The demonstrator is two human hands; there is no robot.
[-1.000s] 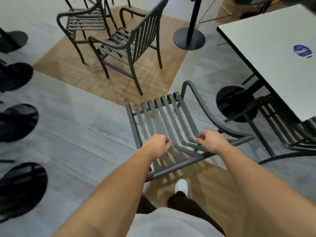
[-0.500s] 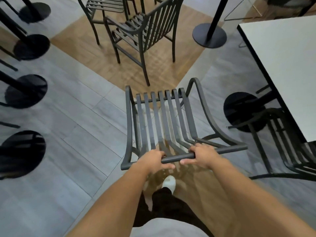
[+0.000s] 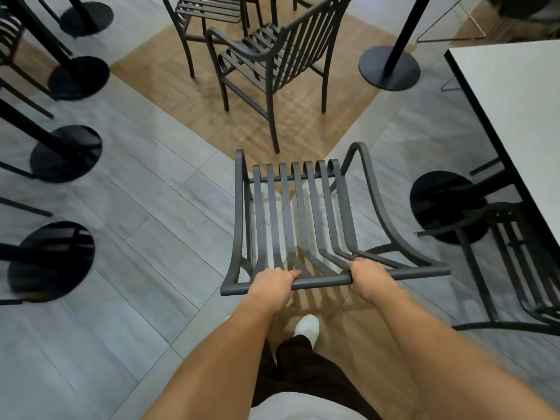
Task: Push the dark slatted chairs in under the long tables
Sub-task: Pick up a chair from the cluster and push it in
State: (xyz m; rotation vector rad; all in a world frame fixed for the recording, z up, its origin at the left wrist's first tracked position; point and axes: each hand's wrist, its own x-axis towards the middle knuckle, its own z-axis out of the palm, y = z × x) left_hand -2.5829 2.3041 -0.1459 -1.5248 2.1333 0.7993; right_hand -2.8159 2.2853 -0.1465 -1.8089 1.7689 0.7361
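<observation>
A dark slatted chair [image 3: 298, 213] stands directly in front of me, seat pointing away. My left hand [image 3: 272, 283] and my right hand [image 3: 368, 278] both grip the top rail of its backrest, fingers curled over the bar. A long white table [image 3: 515, 98] runs along the right side. Another slatted chair [image 3: 521, 262] sits partly under that table at the right edge. Two more dark slatted chairs [image 3: 269, 56] stand on the wood floor patch ahead.
Round black table bases [image 3: 65, 153] with posts line the left side. One more base with a post [image 3: 389, 66] stands ahead on the right, and another base [image 3: 445, 207] lies under the white table. My white shoe [image 3: 307, 327] is just behind the chair.
Both hands shifted from the seat slats to the top rail. The chair swung round so its seat points straight ahead, and the view moved forward past the left table bases.
</observation>
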